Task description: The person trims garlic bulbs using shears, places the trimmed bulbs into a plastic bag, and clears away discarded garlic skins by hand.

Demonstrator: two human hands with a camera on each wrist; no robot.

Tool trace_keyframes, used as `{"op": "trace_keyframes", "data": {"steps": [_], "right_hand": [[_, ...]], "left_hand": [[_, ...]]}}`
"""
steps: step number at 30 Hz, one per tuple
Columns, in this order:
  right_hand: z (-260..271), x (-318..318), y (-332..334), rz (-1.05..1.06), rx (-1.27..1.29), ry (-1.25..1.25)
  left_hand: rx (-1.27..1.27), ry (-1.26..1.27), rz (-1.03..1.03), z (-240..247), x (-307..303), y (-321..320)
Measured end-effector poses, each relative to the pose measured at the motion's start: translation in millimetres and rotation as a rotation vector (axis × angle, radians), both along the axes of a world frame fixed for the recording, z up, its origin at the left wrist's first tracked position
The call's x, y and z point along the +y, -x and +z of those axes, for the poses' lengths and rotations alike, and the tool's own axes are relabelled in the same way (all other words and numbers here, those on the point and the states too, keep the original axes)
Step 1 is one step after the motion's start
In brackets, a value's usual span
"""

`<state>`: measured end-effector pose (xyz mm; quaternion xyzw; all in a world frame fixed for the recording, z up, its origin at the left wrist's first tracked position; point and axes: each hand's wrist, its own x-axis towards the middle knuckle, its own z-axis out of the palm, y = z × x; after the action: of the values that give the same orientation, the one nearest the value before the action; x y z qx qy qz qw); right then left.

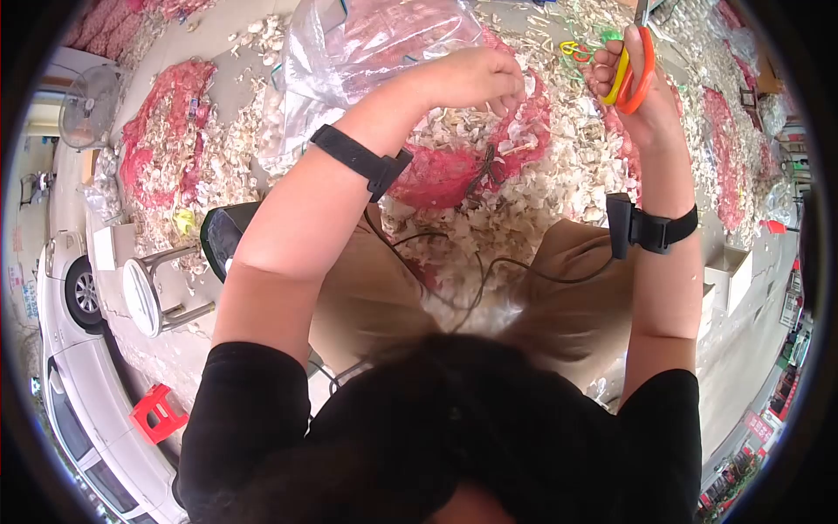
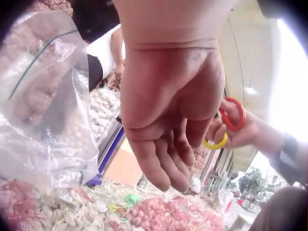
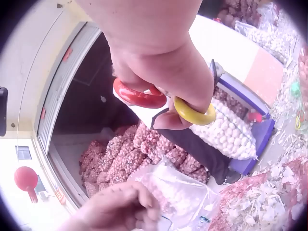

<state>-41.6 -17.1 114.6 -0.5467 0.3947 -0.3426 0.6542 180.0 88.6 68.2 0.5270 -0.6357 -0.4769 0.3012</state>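
My left hand (image 1: 471, 79) hangs in the air with its fingers loosely bent and nothing between them. Beside it stands a clear plastic bag (image 1: 319, 65); pale bulbs show through it in the left wrist view. Below the fingers lies a red mesh net (image 1: 436, 179) strewn with dry, papery garlic skins (image 1: 541, 166). My right hand (image 1: 650, 105) holds a pair of scissors (image 3: 139, 96) with one red-orange and one yellow handle loop, fingers through the loops. The blade (image 3: 213, 72) points away from me, above the heap of skins.
A purple-edged cart (image 3: 269, 127) with white garlic bulbs (image 3: 228, 132) and stacked pink net sacks (image 3: 130, 149) stand ahead, near another person. A round stool (image 1: 144, 297), a red stool (image 1: 160, 413) and a fan (image 1: 90, 106) are left. A cable (image 1: 476, 271) crosses my lap.
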Motion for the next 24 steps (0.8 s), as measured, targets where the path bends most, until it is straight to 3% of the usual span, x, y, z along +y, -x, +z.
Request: {"op": "trace_keyframes", "data": {"steps": [3, 5, 6, 8, 9, 11, 12, 13, 14, 15, 17, 22, 24], "right_hand": [[3.4, 32.5, 19.4, -0.026, -0.043, 0.071], [-5.8, 48.5, 28.8, 0.047, -0.052, -0.025], [-7.7, 53.8, 30.9, 0.030, -0.008, -0.020], [-8.6, 51.7, 41.3, 0.051, -0.014, -0.028], [-7.8, 49.6, 44.8, 0.101, -0.011, -0.026], [-2.1, 47.0, 51.9, 0.064, -0.065, -0.034], [0.9, 45.5, 56.2, 0.031, -0.080, -0.005], [2.2, 43.7, 60.6, -0.004, -0.094, 0.027], [1.3, 39.6, 65.8, 0.008, -0.086, 0.024], [2.0, 38.0, 68.9, -0.001, -0.096, 0.019], [1.8, 35.2, 75.0, -0.035, -0.204, -0.078], [2.2, 34.1, 81.0, -0.019, -0.171, -0.074], [1.9, 32.3, 83.0, -0.021, -0.180, -0.102]], "left_hand": [[-0.474, 0.008, -0.099, -84.0, -19.9, 27.8], [-0.521, -0.290, -0.195, -126.5, -27.9, 28.4], [-0.526, -0.299, -0.215, -154.6, -29.5, 27.1], [-0.427, -0.332, 0.014, -207.5, -29.4, 15.5], [-0.438, -0.341, 0.001, -224.8, -23.9, 11.7], [-0.806, -0.239, 0.269, -250.4, -12.6, -0.8], [-0.817, -0.255, 0.259, -270.3, -3.3, -9.5], [-0.964, -0.374, 0.395, -288.7, 2.0, -19.3], [-1.111, -0.479, 0.536, -294.6, -0.2, -27.8], [-1.123, -0.478, 0.527, -290.7, -2.8, -32.4], [-1.042, -0.390, 0.555, -275.9, -8.4, -35.0], [-0.846, -0.223, 0.623, -245.3, -5.6, -31.5], [-0.729, -0.278, 0.926, -244.6, -6.3, -26.2]]}}
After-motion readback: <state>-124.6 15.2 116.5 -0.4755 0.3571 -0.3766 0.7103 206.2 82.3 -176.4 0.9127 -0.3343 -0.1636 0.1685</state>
